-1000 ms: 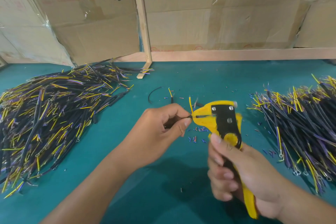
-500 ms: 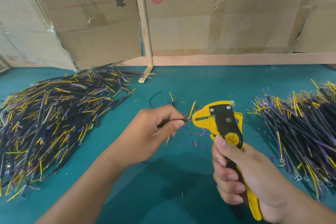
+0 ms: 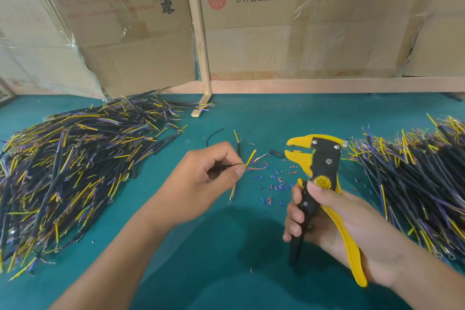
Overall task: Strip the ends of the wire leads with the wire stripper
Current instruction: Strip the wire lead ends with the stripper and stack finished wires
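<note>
Wire piles (image 3: 75, 171) flank both sides — insulation scraps (image 3: 274, 182) litter the green mat (image 3: 226, 272).

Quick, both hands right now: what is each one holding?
Left hand: closed, fingers pinching a wire lead.
Right hand: closed around the wire stripper handles.

Soft, even light falls from above, and the green table (image 3: 226, 272) holds only a faint, diffuse shadow under the forearms. Clear plastic film (image 3: 309, 10) on the cardboard boxes (image 3: 251, 40) catches pale glare. Wide-angle distortion bends the frame edges; the far corners look soft.
</note>
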